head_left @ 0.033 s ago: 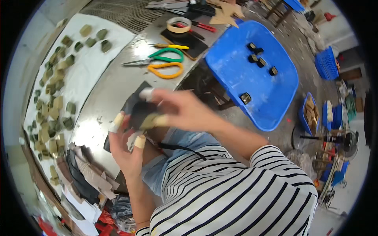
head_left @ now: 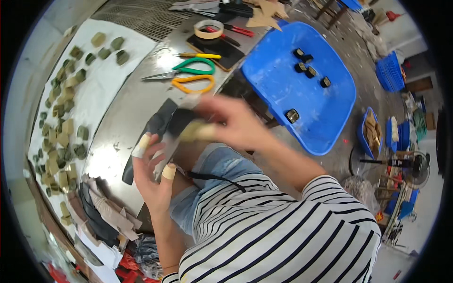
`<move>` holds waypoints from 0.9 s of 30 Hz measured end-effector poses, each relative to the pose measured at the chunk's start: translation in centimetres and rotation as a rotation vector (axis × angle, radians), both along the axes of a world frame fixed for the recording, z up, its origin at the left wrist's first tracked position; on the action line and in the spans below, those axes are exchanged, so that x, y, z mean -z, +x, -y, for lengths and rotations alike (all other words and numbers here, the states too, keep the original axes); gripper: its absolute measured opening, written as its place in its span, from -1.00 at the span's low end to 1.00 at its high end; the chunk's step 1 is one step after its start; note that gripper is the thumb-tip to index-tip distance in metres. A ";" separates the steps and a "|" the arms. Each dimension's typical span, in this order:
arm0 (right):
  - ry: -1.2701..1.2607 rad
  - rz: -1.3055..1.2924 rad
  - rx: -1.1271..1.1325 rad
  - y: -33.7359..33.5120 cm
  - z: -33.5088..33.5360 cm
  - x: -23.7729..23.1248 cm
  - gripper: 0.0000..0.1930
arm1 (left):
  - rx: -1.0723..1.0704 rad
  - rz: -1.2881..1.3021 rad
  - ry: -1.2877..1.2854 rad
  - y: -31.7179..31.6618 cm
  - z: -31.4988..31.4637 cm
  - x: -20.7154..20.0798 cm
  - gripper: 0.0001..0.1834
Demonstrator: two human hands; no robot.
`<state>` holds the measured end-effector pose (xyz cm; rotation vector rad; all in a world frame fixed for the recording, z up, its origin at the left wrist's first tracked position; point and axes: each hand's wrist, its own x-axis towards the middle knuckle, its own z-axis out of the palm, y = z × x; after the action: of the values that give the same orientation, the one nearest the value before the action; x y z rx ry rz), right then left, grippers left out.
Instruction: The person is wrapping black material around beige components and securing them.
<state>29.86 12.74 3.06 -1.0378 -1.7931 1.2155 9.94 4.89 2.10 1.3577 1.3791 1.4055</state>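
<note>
My right hand, blurred, pinches a small olive piece together with a black piece; their exact kind is smeared by motion. Just below and left, my left hand has its fingers apart and bent, with nothing plainly gripped. Pale covers sit on some fingertips of both hands. A long black strip lies on the metal tabletop behind the left fingers. Farther along the table lie scissors with one green and one orange handle.
Many small olive blocks stand on a white sheet at left. A blue tub at right holds several small black-and-gold pieces. Masking tape, a yellow-handled tool and red-handled pliers lie at the back. Scraps lie at lower left.
My right hand has moved slightly right, away from the left fingers, carrying the olive and black pieces. More of the black strip shows. The whole view has shifted a little.
</note>
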 end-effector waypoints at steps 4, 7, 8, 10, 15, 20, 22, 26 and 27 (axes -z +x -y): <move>0.055 -0.047 0.599 16.6 -3.5 4.5 -0.59 | 0.245 0.062 -0.163 0.7 0.3 1.8 -0.52; -0.246 0.082 0.977 28.1 -2.8 11.9 -0.62 | 0.267 0.089 -0.303 0.5 1.4 3.7 -0.62; -0.350 0.175 1.016 31.2 -2.2 15.6 -0.63 | 0.272 0.094 -0.351 0.7 1.4 4.1 -0.63; -0.446 0.303 0.941 32.7 -1.3 20.7 -0.60 | 0.237 0.092 -0.413 1.5 1.8 4.3 -0.63; -0.399 0.633 0.736 33.6 -0.2 27.1 -0.50 | 0.289 -0.202 -0.216 6.1 -1.4 2.9 -0.67; -0.789 0.772 0.448 37.3 -2.4 23.9 -0.40 | 0.240 -0.753 0.311 11.8 -9.2 1.0 -0.59; -0.771 0.626 0.626 40.4 -4.1 24.1 -0.35 | 0.136 -0.841 0.291 12.6 -11.2 2.2 -0.53; -0.220 1.093 0.980 48.6 -9.4 28.1 -0.23 | 0.005 -1.016 0.263 12.3 -12.7 4.8 -0.31; -0.229 1.171 0.979 49.1 -10.6 28.3 -0.23 | -0.010 -1.035 0.252 12.6 -12.8 5.1 -0.30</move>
<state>78.98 23.34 -25.21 -2.6783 -1.4044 0.1125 22.55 17.66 -2.98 2.4311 1.8394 0.8768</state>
